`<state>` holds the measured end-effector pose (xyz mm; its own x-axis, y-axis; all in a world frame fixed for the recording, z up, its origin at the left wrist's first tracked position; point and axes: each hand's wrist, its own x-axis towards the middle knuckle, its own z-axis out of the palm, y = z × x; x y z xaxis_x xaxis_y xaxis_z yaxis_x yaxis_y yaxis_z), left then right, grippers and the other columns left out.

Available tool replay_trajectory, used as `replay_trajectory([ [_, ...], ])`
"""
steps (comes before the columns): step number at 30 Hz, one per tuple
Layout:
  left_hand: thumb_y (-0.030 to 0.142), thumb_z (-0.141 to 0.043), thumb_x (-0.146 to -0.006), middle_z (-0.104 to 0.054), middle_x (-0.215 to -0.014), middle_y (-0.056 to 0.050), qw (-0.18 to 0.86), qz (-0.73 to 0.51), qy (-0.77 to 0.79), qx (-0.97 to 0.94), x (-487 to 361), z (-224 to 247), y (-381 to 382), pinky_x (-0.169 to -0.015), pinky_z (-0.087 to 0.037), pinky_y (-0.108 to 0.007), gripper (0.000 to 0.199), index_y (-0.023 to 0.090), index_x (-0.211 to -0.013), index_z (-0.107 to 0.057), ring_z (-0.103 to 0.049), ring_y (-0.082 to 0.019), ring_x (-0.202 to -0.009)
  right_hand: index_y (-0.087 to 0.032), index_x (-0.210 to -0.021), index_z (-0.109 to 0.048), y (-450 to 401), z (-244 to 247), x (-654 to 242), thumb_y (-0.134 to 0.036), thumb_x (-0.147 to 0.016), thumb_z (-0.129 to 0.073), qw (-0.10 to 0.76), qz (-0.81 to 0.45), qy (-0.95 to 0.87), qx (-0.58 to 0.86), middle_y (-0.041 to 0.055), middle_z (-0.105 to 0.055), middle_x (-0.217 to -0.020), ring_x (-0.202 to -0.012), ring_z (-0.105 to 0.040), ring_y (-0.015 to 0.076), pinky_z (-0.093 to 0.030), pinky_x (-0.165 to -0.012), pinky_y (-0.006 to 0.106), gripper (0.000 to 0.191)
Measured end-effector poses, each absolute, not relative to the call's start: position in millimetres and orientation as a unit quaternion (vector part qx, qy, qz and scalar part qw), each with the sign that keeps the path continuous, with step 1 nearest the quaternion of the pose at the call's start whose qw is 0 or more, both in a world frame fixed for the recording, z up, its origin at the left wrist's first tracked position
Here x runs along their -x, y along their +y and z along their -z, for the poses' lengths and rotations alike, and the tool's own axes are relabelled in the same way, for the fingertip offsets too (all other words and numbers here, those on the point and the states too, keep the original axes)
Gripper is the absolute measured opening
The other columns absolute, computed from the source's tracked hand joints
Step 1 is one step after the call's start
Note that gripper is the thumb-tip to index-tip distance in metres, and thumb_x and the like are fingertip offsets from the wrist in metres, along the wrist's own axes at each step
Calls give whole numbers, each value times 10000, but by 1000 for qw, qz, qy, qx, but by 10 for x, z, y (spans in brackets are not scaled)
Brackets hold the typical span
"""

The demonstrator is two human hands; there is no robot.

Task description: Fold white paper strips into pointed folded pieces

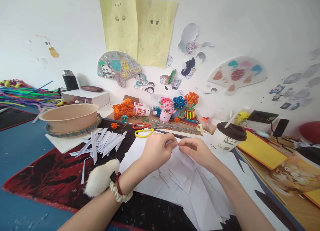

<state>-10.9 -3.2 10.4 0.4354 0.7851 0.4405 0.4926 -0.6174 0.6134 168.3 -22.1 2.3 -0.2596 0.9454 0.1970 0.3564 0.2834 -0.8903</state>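
My left hand [158, 150] and my right hand [197, 151] meet near the middle of the head view, fingertips almost touching. Both are closed in a pinch on the top edge of a white paper piece [182, 162]. Under it lies a loose spread of white paper pieces [202, 197], partly covered by my forearms. To the left is a pile of narrow folded paper strips [103, 142]. Just beyond my left hand lie scissors with yellow handles [144, 133], their blades hard to make out.
A beige basin [70, 117] stands at the left, behind the strips. A lidded paper cup [227, 137] with a straw is close to my right hand. Pipe-cleaner flowers [166, 106] line the wall. Yellow sheets [262, 149] lie at the right.
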Motion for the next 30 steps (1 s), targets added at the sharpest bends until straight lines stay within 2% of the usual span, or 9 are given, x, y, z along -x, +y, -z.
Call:
replay_trajectory([
  [4, 190, -582, -836, -636, -616, 4, 213, -367, 377, -823, 107, -105, -32, -565, -335, -228, 159, 176, -721, -691, -500, -123, -566, -176, -644, -630, -223, -17, -1677, -245, -755, -560, 387, -378, -702, 463, -4, -551, -641, -632, -464, 141, -368, -586, 263, 148],
  [9, 186, -593, -818, -627, -590, 2, 221, -368, 369, -824, 90, -82, -48, -548, -325, -228, 163, 175, -703, -707, -478, -120, -546, -181, -511, -517, -233, -32, -1650, -235, -684, -506, 388, -385, -699, 462, -30, -408, -528, -543, -343, 116, -266, -501, 252, 182],
  [17, 124, -598, -776, -620, -571, 15, 231, -419, 366, -798, 108, -97, -31, -554, -325, -222, 169, 166, -646, -697, -475, -107, -541, -187, -492, -467, -226, -37, -1665, -231, -649, -507, 387, -406, -692, 454, -43, -364, -496, -495, -304, 101, -219, -457, 246, 168],
  [20, 117, -605, -757, -590, -535, 23, 223, -454, 387, -771, 168, -147, 23, -537, -310, -224, 159, 162, -630, -689, -459, -105, -524, -184, -494, -487, -223, -35, -1697, -229, -660, -521, 392, -414, -689, 448, -36, -413, -502, -496, -352, 104, -266, -463, 243, 175],
  [24, 148, -625, -741, -570, -522, 21, 211, -487, 412, -740, 289, -216, 133, -536, -312, -231, 139, 159, -616, -683, -444, -108, -514, -182, -507, -537, -229, -39, -1753, -204, -680, -516, 396, -430, -679, 443, -4, -534, -513, -510, -495, 136, -391, -510, 264, 176],
  [27, 204, -609, -769, -572, -539, 9, 211, -522, 431, -706, 372, -227, 220, -539, -341, -232, 153, 156, -642, -680, -485, -123, -531, -176, -501, -566, -222, -44, -1802, -170, -685, -540, 415, -430, -669, 442, 10, -574, -528, -515, -525, 138, -425, -528, 271, 186],
  [30, 286, -575, -817, -632, -600, -14, 236, -545, 430, -680, 385, -199, 259, -533, -395, -226, 193, 155, -726, -684, -573, -146, -573, -170, -646, -659, -208, -49, -1815, -244, -774, -577, 454, -423, -647, 442, 18, -619, -613, -566, -566, 143, -462, -586, 284, 170],
])
